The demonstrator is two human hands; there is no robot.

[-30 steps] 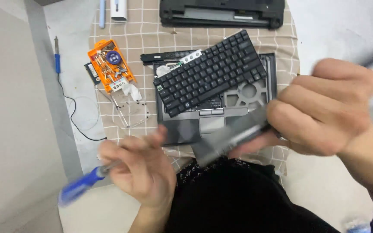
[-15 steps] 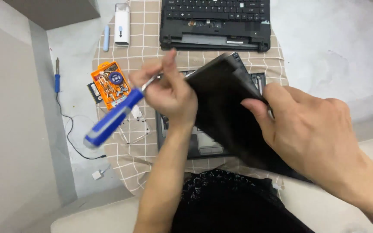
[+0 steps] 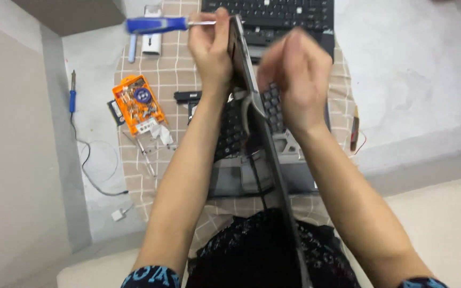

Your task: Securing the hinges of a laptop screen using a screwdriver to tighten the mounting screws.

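A thin dark laptop panel (image 3: 273,176) stands upright, seen edge-on, over an opened laptop base (image 3: 294,181) with a black keyboard (image 3: 229,133). My left hand (image 3: 209,48) grips the panel's top edge from the left and also holds a blue-handled screwdriver (image 3: 156,24), which lies level with its handle pointing left. My right hand (image 3: 294,80), blurred by motion, is against the panel's right face near the top, fingers curled on it. A thin cable (image 3: 254,176) hangs along the panel toward the base.
A second black laptop (image 3: 294,16) lies at the far edge of the checked cloth (image 3: 161,74). An orange tool kit (image 3: 137,104), a white device (image 3: 151,44), a blue-handled soldering iron (image 3: 72,98) with its cable and a small tool (image 3: 354,130) lie around.
The panel has swung from a tilt to upright and edge-on. Both hands rose toward the far side with it, and the screwdriver turned from slanting down-left to level.
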